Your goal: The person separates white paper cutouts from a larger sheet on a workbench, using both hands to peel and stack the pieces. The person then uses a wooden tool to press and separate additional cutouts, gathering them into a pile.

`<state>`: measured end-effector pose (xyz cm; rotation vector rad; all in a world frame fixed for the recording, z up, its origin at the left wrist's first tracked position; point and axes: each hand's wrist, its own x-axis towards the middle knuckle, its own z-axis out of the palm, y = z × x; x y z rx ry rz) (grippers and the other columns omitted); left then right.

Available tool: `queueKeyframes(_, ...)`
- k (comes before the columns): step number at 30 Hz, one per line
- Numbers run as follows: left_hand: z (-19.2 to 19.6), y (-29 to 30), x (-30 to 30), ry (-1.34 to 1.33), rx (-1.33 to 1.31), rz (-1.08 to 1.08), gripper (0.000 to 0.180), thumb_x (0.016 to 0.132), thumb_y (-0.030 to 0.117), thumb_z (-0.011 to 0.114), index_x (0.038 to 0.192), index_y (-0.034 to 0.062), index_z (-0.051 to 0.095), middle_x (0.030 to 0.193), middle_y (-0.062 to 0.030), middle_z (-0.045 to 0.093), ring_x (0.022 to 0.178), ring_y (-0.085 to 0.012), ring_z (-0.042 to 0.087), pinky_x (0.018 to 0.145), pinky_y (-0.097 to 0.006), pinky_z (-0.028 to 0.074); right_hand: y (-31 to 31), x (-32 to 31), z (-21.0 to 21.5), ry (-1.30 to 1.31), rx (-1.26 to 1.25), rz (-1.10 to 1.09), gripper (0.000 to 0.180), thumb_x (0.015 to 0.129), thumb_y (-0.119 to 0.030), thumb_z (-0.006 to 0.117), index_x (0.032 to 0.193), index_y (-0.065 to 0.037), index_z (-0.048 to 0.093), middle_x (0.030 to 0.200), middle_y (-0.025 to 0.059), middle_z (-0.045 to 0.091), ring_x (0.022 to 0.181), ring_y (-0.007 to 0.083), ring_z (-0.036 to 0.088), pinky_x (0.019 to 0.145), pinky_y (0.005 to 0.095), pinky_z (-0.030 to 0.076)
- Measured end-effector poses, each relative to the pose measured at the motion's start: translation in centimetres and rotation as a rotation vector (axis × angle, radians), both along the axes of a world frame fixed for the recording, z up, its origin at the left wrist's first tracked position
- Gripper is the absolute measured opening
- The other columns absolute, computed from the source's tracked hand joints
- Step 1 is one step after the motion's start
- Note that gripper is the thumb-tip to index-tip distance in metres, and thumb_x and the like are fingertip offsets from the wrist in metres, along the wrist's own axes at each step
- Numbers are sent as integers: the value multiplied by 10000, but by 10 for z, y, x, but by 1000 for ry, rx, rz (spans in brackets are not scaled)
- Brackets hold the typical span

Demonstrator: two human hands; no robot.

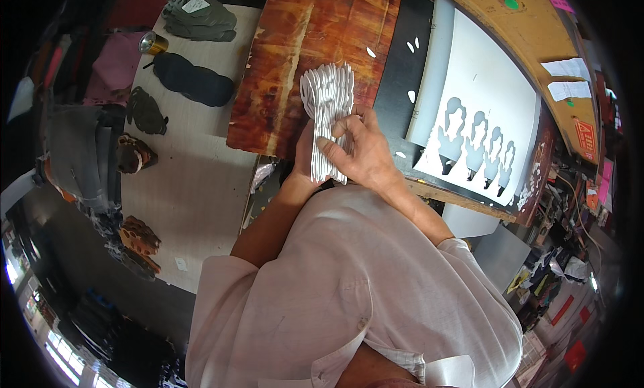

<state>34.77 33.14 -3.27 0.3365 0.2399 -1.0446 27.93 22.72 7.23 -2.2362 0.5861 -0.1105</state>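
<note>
Both my hands hold a stack of white cut-out pieces point(327, 96) with scalloped tops, fanned out over a reddish wooden board point(302, 39). My left hand point(303, 156) cups the stack from below and from the left. My right hand point(359, 150) lies on top, thumb and fingers pressing on the lower part of the pieces. Just right of the hands lie a black sheet point(402, 73) and a white sheet point(493, 86) with several shapes of the same outline cut out of it.
A beige table point(194, 167) on the left carries dark cut shapes point(193, 79), a brass can point(153, 44), grey stacked pieces point(200, 16) and brown pieces point(137, 153). A yellow board point(530, 32) with paper notes runs along the right.
</note>
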Motion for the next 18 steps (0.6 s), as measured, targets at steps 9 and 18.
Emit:
queueKeyframes(9,-14,3,-2,32,-28,-21,527,1132,412,365,1454,30,532,1339,-135,632,1219,-274,640,1058,-450,547,0,-1,1,27,117,-39,386,862,-263,787,1166,-72,646,1306,270,575,957,411,705,877,486,584)
queueKeyframes(18,36,-16,-5,-311,471,-66,741,1122,635,311,1550,47,451,1446,-120,606,1296,-250,617,1080,-419,516,-42,-24,-6,21,726,-342,720,845,-43,767,1482,-27,430,1178,130,635,1002,160,634,864,324,557)
